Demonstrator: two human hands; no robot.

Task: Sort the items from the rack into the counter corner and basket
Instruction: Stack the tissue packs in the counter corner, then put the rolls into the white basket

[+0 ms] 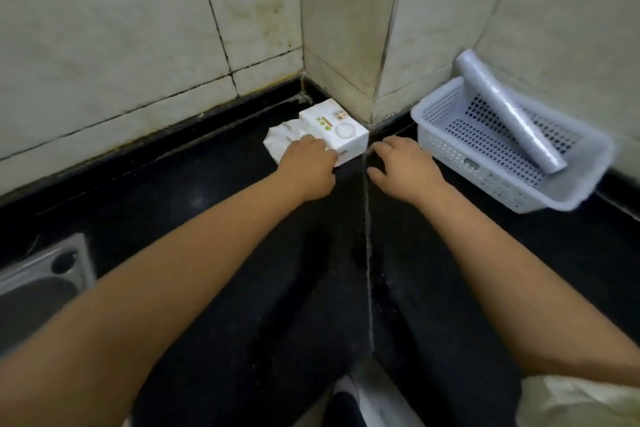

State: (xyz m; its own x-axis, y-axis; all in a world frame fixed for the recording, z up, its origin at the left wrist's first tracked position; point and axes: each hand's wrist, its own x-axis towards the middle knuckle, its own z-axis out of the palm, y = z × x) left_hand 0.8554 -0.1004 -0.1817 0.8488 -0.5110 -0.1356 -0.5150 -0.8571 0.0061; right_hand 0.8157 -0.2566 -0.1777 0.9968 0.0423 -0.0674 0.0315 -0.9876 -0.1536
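Tissue box (337, 130): a white carton lying flat in the far corner of the desk (242, 253), its far end close against the tiled wall (138, 45). You should find it light and fairly stiff, but the thin card will likely dent if you squeeze it.

Soft packs (280, 142): white wrapped packs just left of the carton and touching it. They look light, yielding and a little slippery in their film; take them across the broad faces, not by a loose end.

Left hand (308, 166): palm down, fingers resting on the near edge of the carton and the packs, pressing or steadying, not clamped round either.

Right hand (401, 163): just right of the carton, fingers loosely spread above the desk, holding nothing.

Where to hold: for the carton, take the two long sides between thumb and fingers; the top panel is the weakest place to press.

Basket (512, 191): a white perforated basket to the right, near the right wall, apart from your right hand.

Roll (505, 114): a film-wrapped roll lying slanted in the basket, its far end propped over the rim. It seems light and apt to roll.

Sink (38, 281): a steel basin at the near left, well apart from the work.

Obstruction: the walls close off the far sides of the corner, so you can approach only from the near side.
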